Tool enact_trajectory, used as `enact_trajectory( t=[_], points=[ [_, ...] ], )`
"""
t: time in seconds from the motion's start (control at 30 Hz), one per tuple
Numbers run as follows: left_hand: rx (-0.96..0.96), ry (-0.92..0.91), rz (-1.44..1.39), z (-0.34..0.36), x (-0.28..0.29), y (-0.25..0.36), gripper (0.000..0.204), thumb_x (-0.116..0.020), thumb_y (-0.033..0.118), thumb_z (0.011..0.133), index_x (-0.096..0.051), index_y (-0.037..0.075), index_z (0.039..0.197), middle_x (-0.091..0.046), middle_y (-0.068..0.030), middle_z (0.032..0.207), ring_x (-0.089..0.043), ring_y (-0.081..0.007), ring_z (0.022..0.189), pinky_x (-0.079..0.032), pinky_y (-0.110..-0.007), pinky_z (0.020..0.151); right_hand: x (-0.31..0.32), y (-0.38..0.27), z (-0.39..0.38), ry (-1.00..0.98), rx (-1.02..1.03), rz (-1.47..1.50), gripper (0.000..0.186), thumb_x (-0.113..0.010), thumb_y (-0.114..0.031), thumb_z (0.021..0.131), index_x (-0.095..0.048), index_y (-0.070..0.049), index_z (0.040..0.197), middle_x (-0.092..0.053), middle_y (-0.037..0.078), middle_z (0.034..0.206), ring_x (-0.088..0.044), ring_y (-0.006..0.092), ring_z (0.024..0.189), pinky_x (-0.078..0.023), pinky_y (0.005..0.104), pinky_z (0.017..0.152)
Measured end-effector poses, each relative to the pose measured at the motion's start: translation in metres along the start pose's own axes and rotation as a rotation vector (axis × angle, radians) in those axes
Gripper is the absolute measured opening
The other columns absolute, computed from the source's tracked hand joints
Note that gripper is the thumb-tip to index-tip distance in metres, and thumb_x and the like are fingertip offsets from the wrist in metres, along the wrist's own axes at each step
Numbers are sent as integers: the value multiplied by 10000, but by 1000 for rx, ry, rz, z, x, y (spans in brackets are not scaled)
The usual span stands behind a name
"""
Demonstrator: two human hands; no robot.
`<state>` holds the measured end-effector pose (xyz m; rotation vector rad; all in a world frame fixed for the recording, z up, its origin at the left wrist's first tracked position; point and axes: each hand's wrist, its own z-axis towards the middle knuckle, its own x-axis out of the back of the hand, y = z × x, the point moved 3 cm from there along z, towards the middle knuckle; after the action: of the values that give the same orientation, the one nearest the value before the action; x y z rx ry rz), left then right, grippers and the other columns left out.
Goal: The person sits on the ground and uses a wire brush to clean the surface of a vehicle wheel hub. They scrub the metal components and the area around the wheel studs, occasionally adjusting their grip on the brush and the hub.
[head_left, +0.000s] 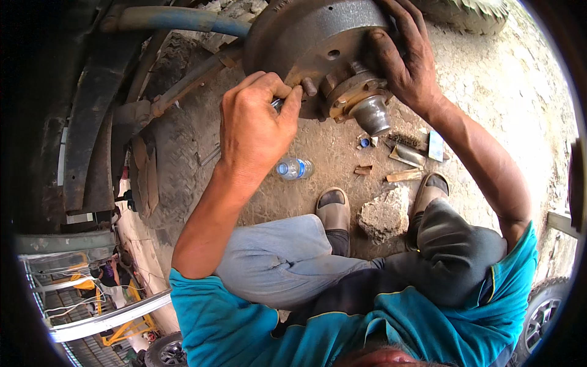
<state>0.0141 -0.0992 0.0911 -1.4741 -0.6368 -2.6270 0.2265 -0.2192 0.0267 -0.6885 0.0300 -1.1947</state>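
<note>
A heavy, dark metal brake drum fills the top of the head view, its hub jutting toward me. One stud sticks out of the drum's face. My left hand is closed beside that stud, thumb and forefinger pinched next to it. A bit of shiny metal shows between its fingers, too covered to name. On the drum's right side lies my right hand, thumb on the face and fingers curving over the outer edge, gripping it.
Below the drum, a plastic bottle lies on the dirt floor. Metal scraps, a wire brush and a blue cap lie right of it. A rough stone sits between my feet. Dark vehicle beams stand at left.
</note>
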Motion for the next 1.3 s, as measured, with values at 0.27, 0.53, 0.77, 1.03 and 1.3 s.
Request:
enact_trajectory(
  t=[0.27,0.53,0.77,1.03,1.3],
  points=[
    [-48,-18,-11,2,6,-1,124,-801,11,799,-685,-26,772,-641,-94,691,-592,-179,598,-452,-327,564,0,2,-3,0,18,-27,573,-605,-245,993,-457,5,1487,-445,270,1487,-420,449,1396,-345,504,1173],
    [-112,59,-50,18,4,9,156,-816,39,764,-670,-11,739,-643,-116,680,-620,-245,577,-470,-373,551,0,5,-4,31,57,-19,577,-617,-263,992,-465,-3,1484,-449,268,1486,-418,452,1395,-354,508,1169],
    [-26,125,-13,17,6,21,161,-806,42,758,-657,-11,728,-655,-143,710,-652,-314,624,-497,-394,592,2,2,-5,6,10,-26,564,-621,-268,997,-472,-27,1485,-447,258,1488,-421,448,1396,-358,502,1172],
    [-7,145,-10,19,5,21,175,-803,59,765,-652,-15,717,-660,-160,712,-652,-333,627,-502,-415,604,4,0,-4,3,-10,-33,566,-632,-256,988,-477,-30,1483,-457,257,1474,-435,445,1384,-365,500,1166],
    [45,102,32,11,5,22,185,-805,61,769,-641,-11,721,-648,-161,706,-639,-342,623,-487,-420,589,3,-2,-5,20,-19,-15,569,-642,-262,982,-488,-28,1477,-469,260,1460,-452,449,1369,-380,503,1150]
  ],
)
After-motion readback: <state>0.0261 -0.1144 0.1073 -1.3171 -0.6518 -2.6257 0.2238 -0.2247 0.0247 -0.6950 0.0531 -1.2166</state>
